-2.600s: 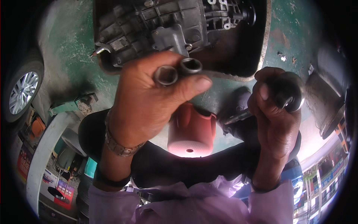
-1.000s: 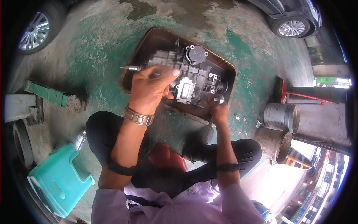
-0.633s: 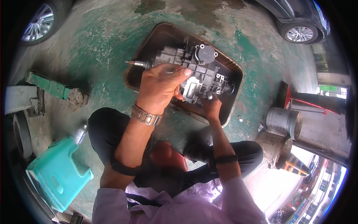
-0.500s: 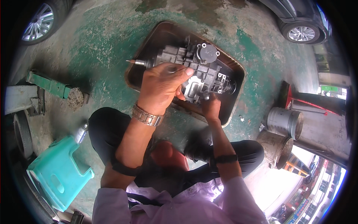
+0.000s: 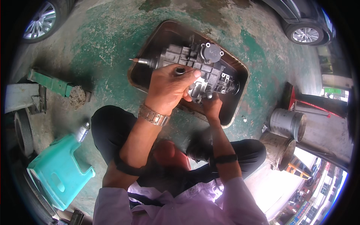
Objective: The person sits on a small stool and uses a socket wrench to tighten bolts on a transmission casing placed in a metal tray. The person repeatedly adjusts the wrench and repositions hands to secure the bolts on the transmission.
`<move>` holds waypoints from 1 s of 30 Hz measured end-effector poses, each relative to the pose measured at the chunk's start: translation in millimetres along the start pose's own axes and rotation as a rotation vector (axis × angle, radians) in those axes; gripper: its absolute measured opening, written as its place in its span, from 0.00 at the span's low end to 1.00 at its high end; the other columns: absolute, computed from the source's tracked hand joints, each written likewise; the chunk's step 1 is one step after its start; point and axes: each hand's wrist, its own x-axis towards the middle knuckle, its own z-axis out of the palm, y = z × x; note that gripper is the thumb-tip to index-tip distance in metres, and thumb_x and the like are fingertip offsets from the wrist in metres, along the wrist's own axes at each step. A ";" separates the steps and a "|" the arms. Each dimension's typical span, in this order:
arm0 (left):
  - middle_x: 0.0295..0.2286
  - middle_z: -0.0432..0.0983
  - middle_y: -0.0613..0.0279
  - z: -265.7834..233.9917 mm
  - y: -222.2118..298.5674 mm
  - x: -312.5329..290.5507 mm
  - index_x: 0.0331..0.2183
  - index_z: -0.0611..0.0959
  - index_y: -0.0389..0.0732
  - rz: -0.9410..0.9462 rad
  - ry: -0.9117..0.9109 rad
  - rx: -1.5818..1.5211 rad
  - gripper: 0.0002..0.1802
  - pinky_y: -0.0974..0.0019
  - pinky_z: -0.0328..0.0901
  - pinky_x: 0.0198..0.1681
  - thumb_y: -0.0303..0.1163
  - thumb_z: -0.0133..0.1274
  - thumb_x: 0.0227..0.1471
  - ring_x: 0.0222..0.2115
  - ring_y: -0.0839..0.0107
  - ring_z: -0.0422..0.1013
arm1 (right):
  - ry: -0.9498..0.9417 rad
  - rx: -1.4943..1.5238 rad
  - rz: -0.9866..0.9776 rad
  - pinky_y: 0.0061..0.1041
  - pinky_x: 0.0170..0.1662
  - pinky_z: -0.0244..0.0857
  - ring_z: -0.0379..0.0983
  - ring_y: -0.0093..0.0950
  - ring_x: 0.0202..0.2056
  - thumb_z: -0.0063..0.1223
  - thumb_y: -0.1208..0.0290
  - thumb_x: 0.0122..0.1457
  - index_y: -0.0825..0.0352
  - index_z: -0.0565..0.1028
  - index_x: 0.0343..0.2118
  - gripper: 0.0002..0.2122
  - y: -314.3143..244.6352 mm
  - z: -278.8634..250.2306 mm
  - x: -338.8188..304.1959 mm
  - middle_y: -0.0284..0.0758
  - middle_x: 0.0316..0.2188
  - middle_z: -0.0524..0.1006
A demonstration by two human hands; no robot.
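A grey cast-metal gearbox (image 5: 182, 56) lies in a dark, rust-edged tray (image 5: 134, 81) on the floor in front of me. Its thin shaft sticks out over the tray's left edge. My left hand (image 5: 167, 88), with a metal watch on the wrist, is closed on the gearbox's near side. The thumb points right, beside a shiny bracket-like cover (image 5: 198, 90), and the fingertips curl below it. At the cover's right end, my right hand (image 5: 213, 106) closes round the near edge next to a short round stub (image 5: 208, 93). Most of its fingers are hidden underneath.
A turquoise plastic stool (image 5: 60, 168) stands at left with a spray can (image 5: 83, 131) beside it. Beyond lies a green metal beam (image 5: 48, 83). Two metal drums (image 5: 287, 122) stand at right. Car wheels (image 5: 305, 34) show at both far corners. A red stool (image 5: 170, 153) is beneath me.
The whole view has shifted slightly. My left hand and its thumb have slid a little to the right along the gearbox. My right hand stays at the same near edge.
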 end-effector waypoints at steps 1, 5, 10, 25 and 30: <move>0.19 0.71 0.66 0.5 -0.4 0.3 0.28 0.78 0.31 0.001 -0.001 0.004 0.13 0.76 0.63 0.13 0.30 0.63 0.43 0.13 0.82 0.64 | 0.006 -0.042 -0.028 0.41 0.28 0.66 0.72 0.50 0.25 0.60 0.62 0.47 0.69 0.71 0.26 0.14 0.8 -0.3 0.0 0.49 0.20 0.74; 0.18 0.71 0.66 2.0 -2.3 1.4 0.27 0.78 0.31 0.006 -0.004 -0.006 0.13 0.76 0.63 0.13 0.30 0.63 0.43 0.13 0.82 0.64 | 0.015 -0.069 -0.091 0.41 0.29 0.66 0.72 0.49 0.26 0.60 0.63 0.46 0.69 0.72 0.27 0.14 7.1 -1.9 1.3 0.49 0.22 0.75; 0.18 0.70 0.66 3.4 -6.3 2.2 0.27 0.78 0.31 -0.019 0.003 0.012 0.13 0.75 0.63 0.13 0.30 0.63 0.43 0.13 0.82 0.64 | 0.136 0.001 -0.056 0.41 0.27 0.66 0.73 0.49 0.24 0.60 0.62 0.45 0.70 0.73 0.28 0.15 10.7 7.6 5.6 0.48 0.21 0.74; 0.17 0.69 0.67 2.8 -23.3 8.6 0.26 0.79 0.33 -0.041 -0.012 0.177 0.12 0.75 0.62 0.12 0.31 0.63 0.42 0.12 0.82 0.62 | 0.080 0.004 0.171 0.40 0.34 0.68 0.74 0.46 0.32 0.63 0.61 0.40 0.69 0.74 0.27 0.16 0.1 3.8 7.9 0.48 0.25 0.77; 0.15 0.69 0.69 -10.0 -57.2 14.3 0.29 0.80 0.36 -0.211 -0.102 0.529 0.12 0.75 0.58 0.09 0.32 0.64 0.42 0.10 0.82 0.61 | -0.044 0.015 0.138 0.34 0.36 0.69 0.76 0.40 0.32 0.65 0.56 0.39 0.69 0.76 0.32 0.22 3.4 -11.5 5.0 0.45 0.26 0.78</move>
